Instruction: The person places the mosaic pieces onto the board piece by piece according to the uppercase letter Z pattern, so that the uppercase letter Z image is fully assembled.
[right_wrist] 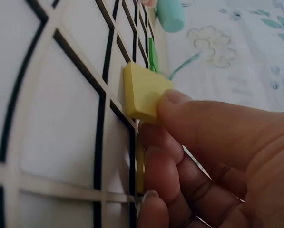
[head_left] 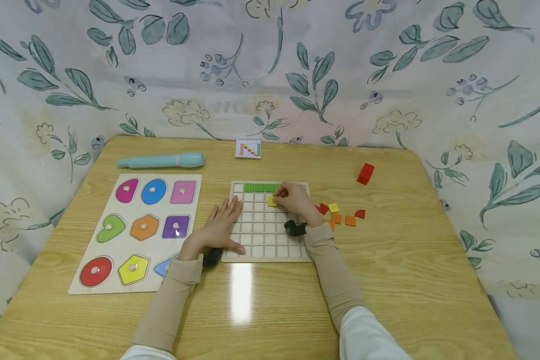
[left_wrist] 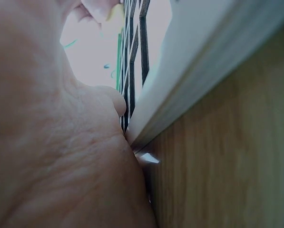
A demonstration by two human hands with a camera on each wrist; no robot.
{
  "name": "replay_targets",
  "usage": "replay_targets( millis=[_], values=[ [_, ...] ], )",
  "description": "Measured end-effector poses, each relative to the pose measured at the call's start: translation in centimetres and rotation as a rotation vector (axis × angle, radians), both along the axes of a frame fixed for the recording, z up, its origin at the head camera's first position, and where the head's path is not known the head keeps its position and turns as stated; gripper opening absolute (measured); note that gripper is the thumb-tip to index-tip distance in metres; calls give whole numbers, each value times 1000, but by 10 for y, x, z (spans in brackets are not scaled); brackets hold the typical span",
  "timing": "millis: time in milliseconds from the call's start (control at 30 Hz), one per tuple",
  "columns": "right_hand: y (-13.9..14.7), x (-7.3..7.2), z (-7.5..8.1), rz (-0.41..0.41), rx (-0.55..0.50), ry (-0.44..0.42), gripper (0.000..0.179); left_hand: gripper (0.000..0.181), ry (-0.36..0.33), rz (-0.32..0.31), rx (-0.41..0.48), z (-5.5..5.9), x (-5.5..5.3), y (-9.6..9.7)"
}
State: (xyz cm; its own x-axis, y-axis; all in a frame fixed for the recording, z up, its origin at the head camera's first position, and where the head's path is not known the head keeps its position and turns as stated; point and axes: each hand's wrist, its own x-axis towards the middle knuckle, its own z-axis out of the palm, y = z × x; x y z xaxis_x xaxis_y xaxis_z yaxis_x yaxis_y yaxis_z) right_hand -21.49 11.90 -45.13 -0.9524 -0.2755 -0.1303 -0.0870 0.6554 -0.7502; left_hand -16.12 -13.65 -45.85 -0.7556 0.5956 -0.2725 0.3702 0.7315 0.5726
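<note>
A wooden grid board [head_left: 263,260] with white cells lies at the table's middle. Several green square tiles [head_left: 259,188] fill part of its far row. My right hand [head_left: 296,201] pinches a yellow square tile [right_wrist: 146,92] between thumb and fingers, tilted at the board's surface near the green row. Behind those fingers, a strip of yellow [right_wrist: 140,166] shows in a cell in the right wrist view; most of it is hidden. My left hand [head_left: 221,224] rests with spread fingers on the board's left edge and holds nothing.
Loose orange tiles [head_left: 350,220], red pieces [head_left: 360,214] and a yellow tile [head_left: 333,207] lie right of the board. A red block [head_left: 365,173] stands farther back. Behind the board is a pattern card [head_left: 248,149]. A knobbed shape puzzle [head_left: 135,200] and a teal pen-shaped object [head_left: 162,160] occupy the left.
</note>
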Motion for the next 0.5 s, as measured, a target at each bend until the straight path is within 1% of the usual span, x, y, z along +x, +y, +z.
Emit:
replay_targets(
  millis=[167,367,400,500],
  values=[
    [-4,3,0,33,29,-22,12,132,3,3,-11,-1,0,0],
    [-9,5,-1,78,76,2,8,133,0,15,-5,-2,0,-1],
    [-8,5,-1,83,75,7,8,133,0,16,-2,-2,0,-1],
    [-3,6,-2,70,21,-1,12,133,-2,17,3,-4,0,-1]
  ],
)
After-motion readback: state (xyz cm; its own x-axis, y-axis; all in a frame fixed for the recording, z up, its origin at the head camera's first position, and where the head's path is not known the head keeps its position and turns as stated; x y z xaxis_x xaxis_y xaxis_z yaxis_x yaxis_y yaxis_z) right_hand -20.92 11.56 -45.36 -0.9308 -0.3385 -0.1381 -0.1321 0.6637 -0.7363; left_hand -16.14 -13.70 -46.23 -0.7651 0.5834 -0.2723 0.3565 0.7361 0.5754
